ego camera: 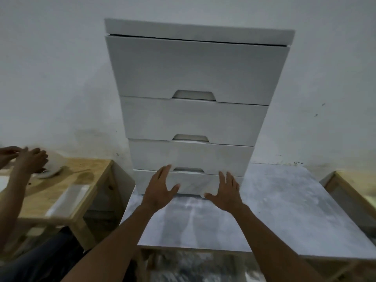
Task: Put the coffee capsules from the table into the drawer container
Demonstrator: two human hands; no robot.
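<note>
A tall white drawer container point(195, 119) with several stacked drawers stands at the back of a grey table point(274, 210), against the wall. All its drawers look closed. My left hand point(160, 188) and my right hand point(225, 190) are both spread flat, fingers apart, in front of the lowest drawer point(189, 184), palms toward its face. Neither hand holds anything. No coffee capsules are visible on the grey table.
A wooden table point(67, 190) stands to the left with a white bowl point(50, 167) and a clear plastic sheet point(69, 198) on it. Another person's hands point(26, 159) work over that table. A second wooden frame point(350, 188) sits at the right edge.
</note>
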